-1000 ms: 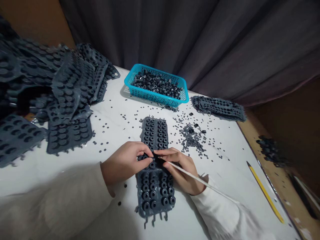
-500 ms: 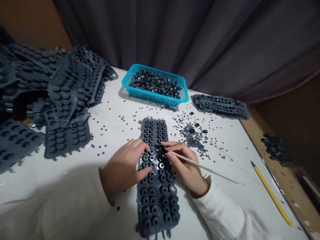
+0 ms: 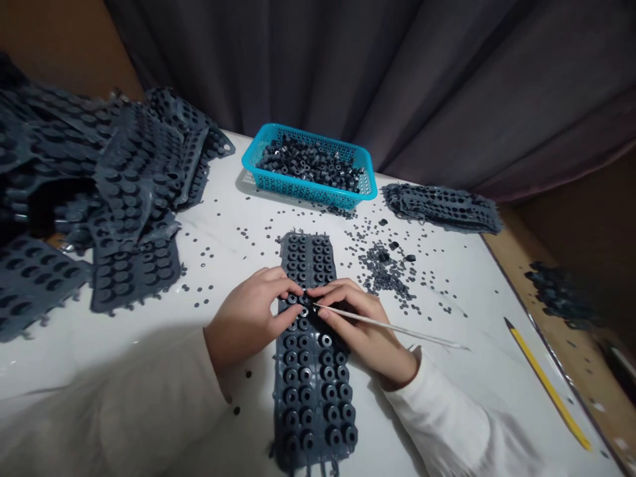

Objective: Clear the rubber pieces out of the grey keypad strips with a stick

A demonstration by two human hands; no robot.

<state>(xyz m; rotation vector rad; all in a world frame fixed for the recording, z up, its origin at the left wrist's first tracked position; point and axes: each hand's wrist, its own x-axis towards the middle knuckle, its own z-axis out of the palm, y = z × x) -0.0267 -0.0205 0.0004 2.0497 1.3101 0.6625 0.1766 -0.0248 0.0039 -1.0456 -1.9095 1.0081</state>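
Note:
A long dark rubber sheet (image 3: pixel 311 371) studded with small rings lies lengthwise on the white table (image 3: pixel 462 291) in front of me. My left hand (image 3: pixel 253 315) rests on its left side, thumb and forefinger pinched at a ring near the sheet's middle. My right hand (image 3: pixel 358 324) lies on the right side, gripping a thin pale stick (image 3: pixel 397 326) whose tip meets the same spot. The fingertips of both hands almost touch there.
A blue basket (image 3: pixel 318 192) of loose black rings stands at the back. A big heap of dark ring sheets (image 3: pixel 99 185) fills the left. A flatter stack of punched sheets (image 3: pixel 442 207) lies back right. Tiny rubber discs (image 3: pixel 385 271) are scattered about. A yellow pencil (image 3: pixel 546 384) lies right.
The sheet has slid toward me. Both hands shifted along it and have come together again at a ring farther up the sheet; the stick lies flatter.

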